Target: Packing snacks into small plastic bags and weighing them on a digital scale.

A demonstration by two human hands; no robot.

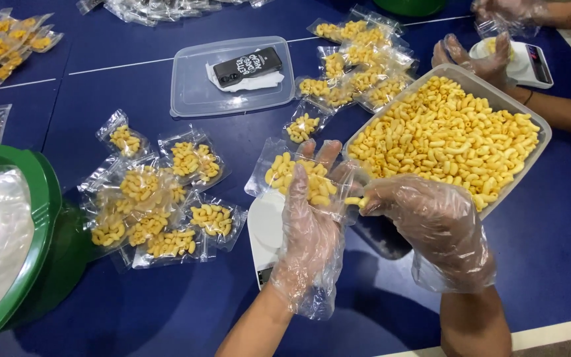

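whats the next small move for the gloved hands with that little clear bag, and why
Probably drop the yellow curl snack piece into the small clear plastic bag. The left hand holds the bag, already partly filled; the right hand pinches one piece right at the bag's edge, beside the clear rectangular tray of loose pieces. A white scale lies below the hands.

Yellow puffs [445, 132] in a grey tray [542, 142]; navy table [550, 251]; green basin [38, 218] — gloves clear (both hands).
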